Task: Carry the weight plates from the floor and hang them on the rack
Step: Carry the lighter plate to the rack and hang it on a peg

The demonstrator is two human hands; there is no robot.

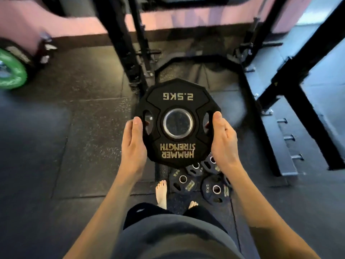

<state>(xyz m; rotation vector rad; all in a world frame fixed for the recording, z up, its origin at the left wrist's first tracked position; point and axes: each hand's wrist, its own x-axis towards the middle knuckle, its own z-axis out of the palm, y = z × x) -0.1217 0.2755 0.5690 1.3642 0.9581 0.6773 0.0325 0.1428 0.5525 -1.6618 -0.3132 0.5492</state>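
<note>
Both hands (178,144) grip a 2.5KG plate (178,122) above floor plates (201,179).

Green plate (11,71) cut by left edge; rack (121,40) top blurred.

A green disc (11,71) sits at the far left edge above the dark rubber floor (84,113). A pink wall (22,25) runs behind. 2 bare feet (162,193) stand on the floor.
</note>
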